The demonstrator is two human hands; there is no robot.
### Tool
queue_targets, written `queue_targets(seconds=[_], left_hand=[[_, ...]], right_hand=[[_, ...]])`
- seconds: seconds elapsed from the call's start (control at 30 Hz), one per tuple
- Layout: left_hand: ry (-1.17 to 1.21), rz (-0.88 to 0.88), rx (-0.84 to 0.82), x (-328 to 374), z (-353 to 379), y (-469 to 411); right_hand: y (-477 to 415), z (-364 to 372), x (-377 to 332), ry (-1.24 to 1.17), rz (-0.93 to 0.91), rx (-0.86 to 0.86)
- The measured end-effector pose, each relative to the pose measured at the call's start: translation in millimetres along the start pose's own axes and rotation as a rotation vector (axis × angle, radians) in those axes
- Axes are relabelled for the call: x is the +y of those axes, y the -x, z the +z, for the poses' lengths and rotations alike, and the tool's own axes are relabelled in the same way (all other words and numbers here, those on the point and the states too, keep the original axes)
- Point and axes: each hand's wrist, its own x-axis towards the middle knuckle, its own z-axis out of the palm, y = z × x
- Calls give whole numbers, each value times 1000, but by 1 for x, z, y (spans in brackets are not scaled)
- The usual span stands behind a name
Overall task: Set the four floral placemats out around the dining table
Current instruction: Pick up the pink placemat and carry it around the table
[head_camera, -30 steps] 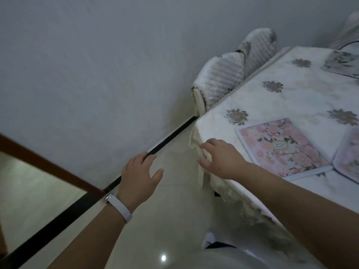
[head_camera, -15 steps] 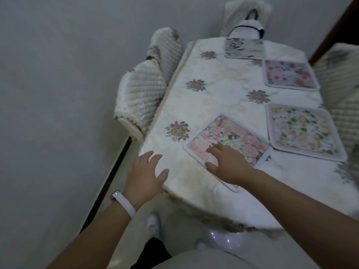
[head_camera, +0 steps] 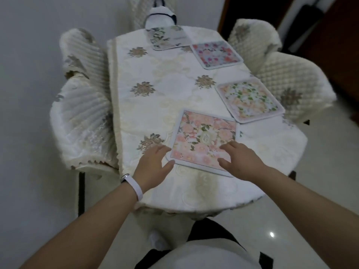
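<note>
Several floral placemats lie on the dining table (head_camera: pixel 165 90), which has a cream embroidered cloth. The pink rose placemat (head_camera: pixel 202 138) lies at the near end. My left hand (head_camera: pixel 153 167) rests with fingers spread at its near-left corner, thumb touching the edge. My right hand (head_camera: pixel 240 160) lies flat on its near-right part, fingers apart. A peach and green placemat (head_camera: pixel 250 100) sits at the right edge, a purple and red one (head_camera: pixel 215 53) further back on the right, and a grey-green one (head_camera: pixel 167 37) at the far end.
Chairs with quilted cream covers stand on the left (head_camera: pixel 81 117), on the right (head_camera: pixel 291 82) and at the far end (head_camera: pixel 143 8). A white bag with a dark strap (head_camera: pixel 161 16) sits on the far chair. A wall runs close along the left; a dark doorway opens at back right.
The view has swung from the table's left corner to its near end. My right hand has slid onto the pink placemat, which now lies squarer, and my left hand has come to its corner.
</note>
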Motion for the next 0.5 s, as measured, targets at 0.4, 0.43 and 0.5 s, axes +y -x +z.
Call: queue_targets(seconds=[0.4,0.43,0.5], left_hand=[[15,-99,-202,-6,17,-87],[28,-148,-223,-4,19,-94],[51,-233,-247,-5,23,-108]], right_hand=[[4,47,54,-345,447,-82],[0,52,56,-393,470,-92],[-10,61,60,-489,511,-97]])
